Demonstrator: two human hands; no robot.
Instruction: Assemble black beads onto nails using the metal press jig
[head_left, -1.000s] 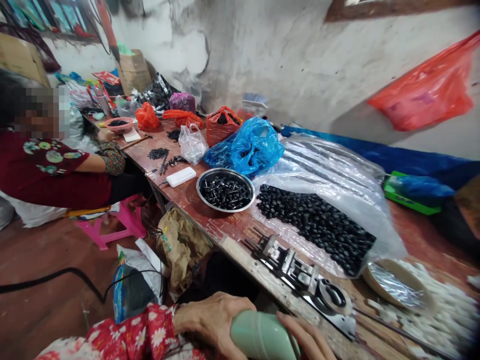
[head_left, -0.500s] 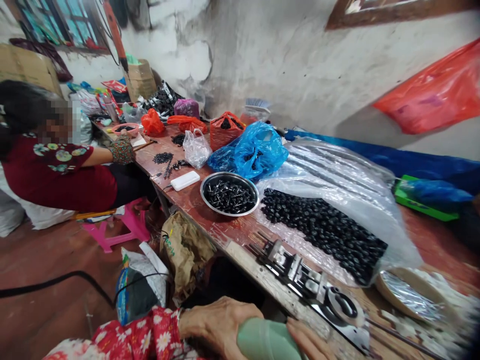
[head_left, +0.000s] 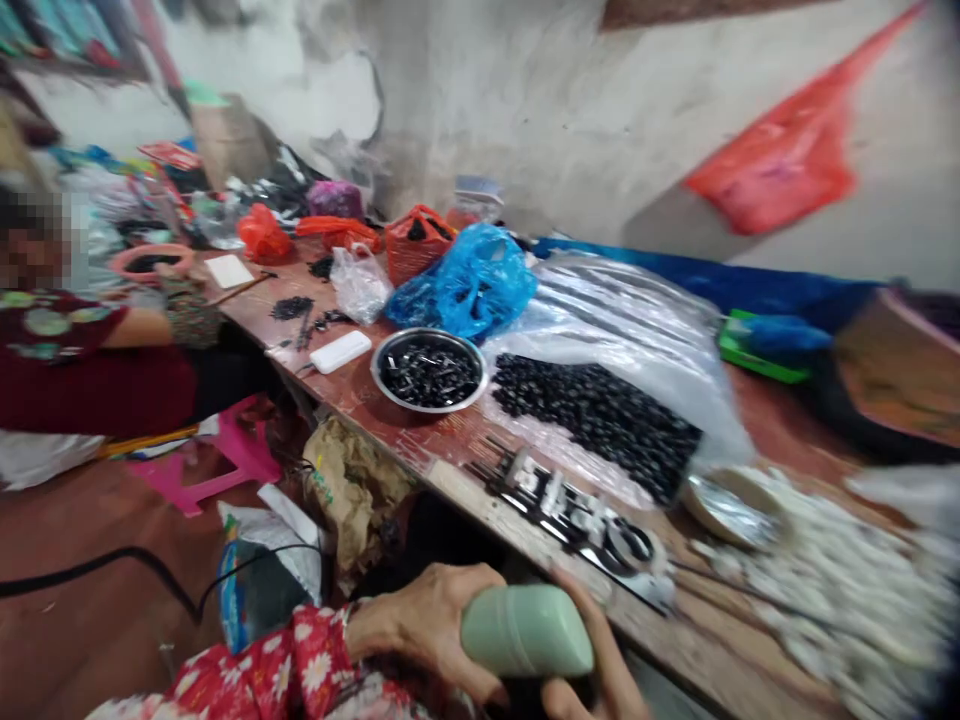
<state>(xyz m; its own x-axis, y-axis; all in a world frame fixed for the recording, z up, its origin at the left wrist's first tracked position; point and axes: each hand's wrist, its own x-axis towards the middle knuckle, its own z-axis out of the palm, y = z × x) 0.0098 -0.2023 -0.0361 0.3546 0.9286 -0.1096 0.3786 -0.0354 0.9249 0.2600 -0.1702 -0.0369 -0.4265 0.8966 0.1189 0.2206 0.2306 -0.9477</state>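
Note:
A pale green rounded object (head_left: 526, 630) with a lighter band across it is held between my hands at the bottom of the view, in front of the bench edge; its kind is not clear. My left hand (head_left: 431, 630) wraps its left side, below a red floral sleeve. On the right, the fingers and thumb of my right hand (head_left: 600, 660) curl against its other end. Beyond the hands, a metal jig (head_left: 570, 510) with rods and a round black part lies along the bench edge. What is under the green object is dark and hard to make out.
A steel bowl (head_left: 429, 408) of small black parts stands on the bench beside a spread of black pieces (head_left: 592, 415) on plastic. Nearby are a blue bag (head_left: 472, 285), a round tray (head_left: 731, 505) of shiny pieces and white pieces (head_left: 847, 590). A co-worker (head_left: 82, 370) sits at left.
My view has turned right, so the bench and co-worker appear farther left. My hands have raised the green object slightly, and more of it and of my right hand now shows.

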